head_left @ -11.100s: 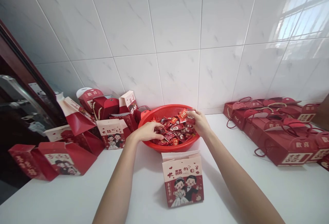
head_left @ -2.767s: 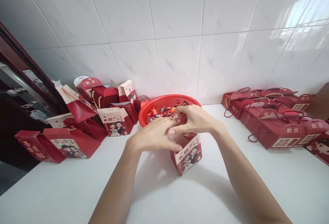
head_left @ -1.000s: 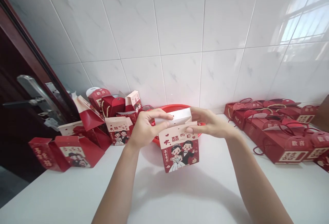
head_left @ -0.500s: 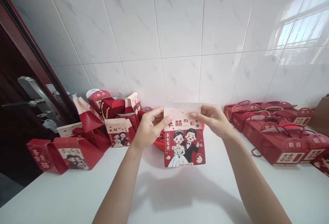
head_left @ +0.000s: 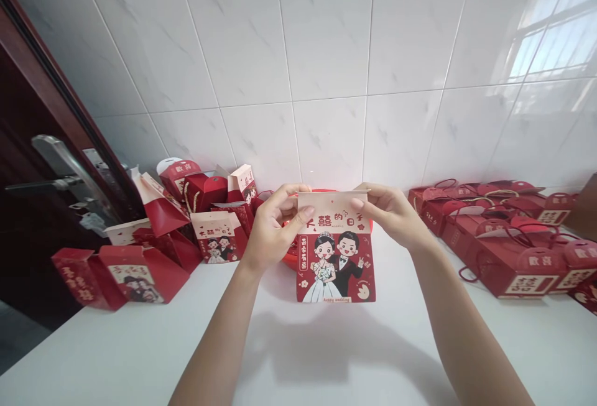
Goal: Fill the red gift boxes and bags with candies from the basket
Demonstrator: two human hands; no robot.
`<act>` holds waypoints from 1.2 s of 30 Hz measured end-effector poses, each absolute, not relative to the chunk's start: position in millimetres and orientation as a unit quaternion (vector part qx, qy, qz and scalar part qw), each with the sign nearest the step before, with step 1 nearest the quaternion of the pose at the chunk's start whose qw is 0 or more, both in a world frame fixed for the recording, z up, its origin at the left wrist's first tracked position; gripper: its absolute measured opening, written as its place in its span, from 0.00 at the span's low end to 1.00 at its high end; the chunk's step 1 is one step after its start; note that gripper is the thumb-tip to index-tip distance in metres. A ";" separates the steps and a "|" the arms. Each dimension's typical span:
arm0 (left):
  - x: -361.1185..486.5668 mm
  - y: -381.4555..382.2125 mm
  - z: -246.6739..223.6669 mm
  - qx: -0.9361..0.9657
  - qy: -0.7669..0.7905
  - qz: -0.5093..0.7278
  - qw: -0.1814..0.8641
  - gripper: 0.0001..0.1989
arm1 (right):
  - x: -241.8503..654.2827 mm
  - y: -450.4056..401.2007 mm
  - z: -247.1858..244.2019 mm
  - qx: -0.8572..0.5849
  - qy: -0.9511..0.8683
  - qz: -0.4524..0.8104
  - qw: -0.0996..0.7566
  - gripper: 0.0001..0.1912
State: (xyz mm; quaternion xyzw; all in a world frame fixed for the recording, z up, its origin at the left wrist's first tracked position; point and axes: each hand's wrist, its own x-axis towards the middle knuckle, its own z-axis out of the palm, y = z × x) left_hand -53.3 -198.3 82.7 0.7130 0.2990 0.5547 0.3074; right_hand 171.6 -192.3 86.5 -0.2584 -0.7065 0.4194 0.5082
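A red and cream box [head_left: 336, 266] with a cartoon bride and groom is held up above the white table, its printed face towards me. My left hand [head_left: 278, 226] grips its upper left corner, thumb on the front. At the upper right corner my right hand [head_left: 387, 214] pinches it the same way, fingers behind the top edge. The top flap shows only as a thin edge. Behind the box is a red bowl [head_left: 290, 259], mostly hidden, with red items in it.
Several red and cream boxes [head_left: 140, 269] stand in a cluster at the left. Rows of red handled boxes [head_left: 494, 257] lie at the right by the tiled wall [head_left: 326, 39]. A dark door [head_left: 28, 207] with a metal handle is at the far left. The white table [head_left: 298, 356] spans the front.
The box's top flap has tipped from standing up to nearly edge-on. Both hands keep hold of the corners, and the view has shifted slightly.
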 end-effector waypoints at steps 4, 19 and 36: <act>-51.5 -197.9 81.7 0.719 0.299 0.558 0.286 0.13 | 174.0 -192.6 85.4 -0.281 -0.725 0.366 0.511 0.27; -53.0 -194.0 78.6 0.714 0.307 0.575 0.253 0.10 | 174.0 -197.1 90.4 -0.299 -0.725 0.381 0.490 0.20; -51.2 -195.6 78.9 0.709 0.323 0.567 0.268 0.14 | 171.3 -191.9 85.4 -0.281 -0.695 0.438 0.496 0.18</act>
